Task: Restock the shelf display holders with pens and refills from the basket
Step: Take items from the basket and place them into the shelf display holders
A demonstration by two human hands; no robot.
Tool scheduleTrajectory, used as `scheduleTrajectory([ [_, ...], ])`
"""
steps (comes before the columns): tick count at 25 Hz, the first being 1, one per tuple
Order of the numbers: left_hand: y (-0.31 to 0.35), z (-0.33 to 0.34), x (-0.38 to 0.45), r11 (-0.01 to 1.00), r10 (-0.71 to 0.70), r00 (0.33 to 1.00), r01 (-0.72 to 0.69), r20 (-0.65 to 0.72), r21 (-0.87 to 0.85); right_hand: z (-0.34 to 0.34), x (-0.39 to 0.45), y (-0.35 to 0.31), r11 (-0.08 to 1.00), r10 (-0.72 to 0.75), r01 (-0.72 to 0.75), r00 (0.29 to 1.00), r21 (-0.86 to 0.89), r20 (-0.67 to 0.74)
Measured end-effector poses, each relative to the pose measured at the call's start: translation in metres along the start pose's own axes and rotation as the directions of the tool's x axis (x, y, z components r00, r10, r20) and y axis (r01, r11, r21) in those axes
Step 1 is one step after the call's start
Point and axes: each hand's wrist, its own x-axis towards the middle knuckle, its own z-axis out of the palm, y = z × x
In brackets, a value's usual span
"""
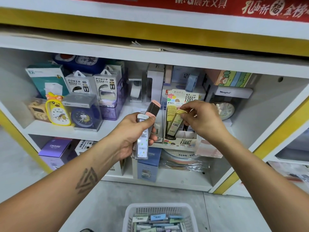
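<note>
Both hands are up in front of the shelf [66, 129]. My left hand [133, 134] is curled tight around a few refill cases [143, 143]. One case has a white cap and two have pink caps. They stick up and down out of the fist, and the thumb presses across the front of them.

My right hand [203, 120] pinches the top of a yellow case [178, 120] with the thumb and first fingers. The other fingers are bent in. That case leans in the holder [181, 143], with its bottom end down inside. More yellow caps stand in a row just to its left in the same holder. The holder sits on the shelf between the two hands, right by the edge.

Down on the floor is the white basket [132, 213]. Many more cases lie flat in it. Clocks [58, 113] and power bank boxes [78, 84] stand on the left part of the shelf.
</note>
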Motion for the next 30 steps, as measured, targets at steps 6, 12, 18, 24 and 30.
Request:
scheduleTrajectory([
  [6,-0.001,0.001,-0.003,1.0,-0.014,0.997,0.012,0.078,0.025,0.015,-0.008,0.004,0.942,-0.278,0.292,0.955,-0.167,0.105],
  [12,-0.003,0.011,-0.007,0.996,-0.081,0.967,0.066,0.24,0.068,0.008,-0.007,-0.006,0.746,0.216,-0.308,0.951,0.59,0.223],
  [18,-0.007,0.024,-0.007,0.983,-0.179,0.929,0.156,0.325,0.094,-0.01,-0.007,0.004,0.582,0.334,-0.348,0.926,0.735,0.174],
  [24,-0.011,0.025,-0.001,0.966,-0.258,0.949,0.249,0.181,0.074,-0.039,-0.004,0.022,0.812,0.288,-0.235,0.957,0.535,-0.016],
  [30,-0.005,0.019,0.0,0.97,-0.237,0.964,0.243,0.125,-0.033,-0.022,-0.004,0.02,0.832,0.192,-0.195,0.979,0.52,0.06],
])
